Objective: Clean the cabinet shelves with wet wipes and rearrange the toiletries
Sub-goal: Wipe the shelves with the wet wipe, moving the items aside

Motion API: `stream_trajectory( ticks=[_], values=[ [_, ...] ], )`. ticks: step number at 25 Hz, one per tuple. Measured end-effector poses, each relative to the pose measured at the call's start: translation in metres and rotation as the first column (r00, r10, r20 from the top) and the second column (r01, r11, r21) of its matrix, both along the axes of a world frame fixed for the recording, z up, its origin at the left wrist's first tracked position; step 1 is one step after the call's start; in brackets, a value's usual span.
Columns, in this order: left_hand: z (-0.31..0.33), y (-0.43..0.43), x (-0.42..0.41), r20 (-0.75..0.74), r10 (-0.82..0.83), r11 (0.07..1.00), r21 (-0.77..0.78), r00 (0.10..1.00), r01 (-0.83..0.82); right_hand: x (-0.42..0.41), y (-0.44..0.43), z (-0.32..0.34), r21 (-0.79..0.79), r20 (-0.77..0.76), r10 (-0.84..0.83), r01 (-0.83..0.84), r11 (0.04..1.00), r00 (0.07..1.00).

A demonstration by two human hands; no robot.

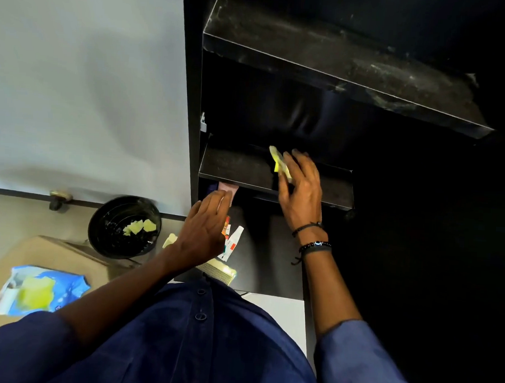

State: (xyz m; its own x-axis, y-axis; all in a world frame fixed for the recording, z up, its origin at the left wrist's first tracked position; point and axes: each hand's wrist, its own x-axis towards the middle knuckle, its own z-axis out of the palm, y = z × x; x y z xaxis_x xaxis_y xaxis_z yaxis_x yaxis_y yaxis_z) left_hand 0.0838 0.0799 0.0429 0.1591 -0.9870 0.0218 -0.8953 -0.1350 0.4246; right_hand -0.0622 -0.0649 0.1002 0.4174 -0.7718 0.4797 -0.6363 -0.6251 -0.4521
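- Your right hand (pixel 300 193) is up on the middle shelf (pixel 238 167), arm stretched forward from the rolled blue sleeve, back of the hand facing you, dark bracelets (pixel 315 244) at the wrist.
- That hand pinches a yellow wipe (pixel 280 163) between thumb and fingers, and the wipe sits right on the shelf surface near its middle.
- Your left hand (pixel 206 230) reaches in lower, forearm angled across your body, fingers pointing at the gap under the middle shelf.
- Its fingertips meet a pink item (pixel 228 187) tucked under the shelf edge; whether they grip it or only touch it, I cannot tell.
- Below that hand, tubes (pixel 233 242) and a comb (pixel 217 272) lie on the bottom shelf (pixel 260 249).
- The upper shelf (pixel 338 59) shows pale, dusty streaks.
- On the floor to your left, a black bin (pixel 99 231) holds crumpled yellow wipes.
- The blue wipe pack (pixel 65 284) lies on a cardboard box (pixel 55 249), a yellow sheet poking out.
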Motion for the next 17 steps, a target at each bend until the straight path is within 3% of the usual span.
stream_trajectory(
  ticks=[3,5,7,9,11,14,17],
  values=[
    [-0.008,-0.003,0.008,-0.128,0.111,0.993,0.045,0.985,-0.106,-0.002,0.026,-0.006,-0.097,0.017,0.020,-0.018,0.995,1.000],
    [-0.009,-0.007,0.011,-0.148,0.149,0.988,0.062,0.978,-0.141,-0.006,0.054,-0.020,-0.138,-0.074,0.155,-0.164,0.977,0.985],
    [-0.011,-0.014,0.014,-0.115,0.113,0.992,0.065,0.987,-0.106,-0.004,0.067,-0.043,0.005,-0.265,0.258,-0.266,0.964,0.929],
    [-0.014,-0.023,0.017,-0.055,0.046,0.997,0.067,0.997,-0.042,0.005,0.063,-0.063,0.309,-0.416,0.281,-0.157,0.938,0.865],
    [-0.014,-0.031,0.017,0.050,-0.014,0.995,0.103,0.999,0.009,0.016,0.053,-0.074,0.494,-0.452,0.300,-0.045,0.868,0.840],
    [-0.012,-0.044,0.017,0.192,-0.125,0.969,0.232,0.973,0.079,0.040,0.031,-0.072,0.538,-0.444,0.276,0.008,0.843,0.853],
    [-0.008,-0.059,0.025,0.152,-0.107,0.941,0.335,0.983,0.051,0.061,0.014,-0.068,0.581,-0.478,0.315,0.027,0.813,0.820]
  ],
)
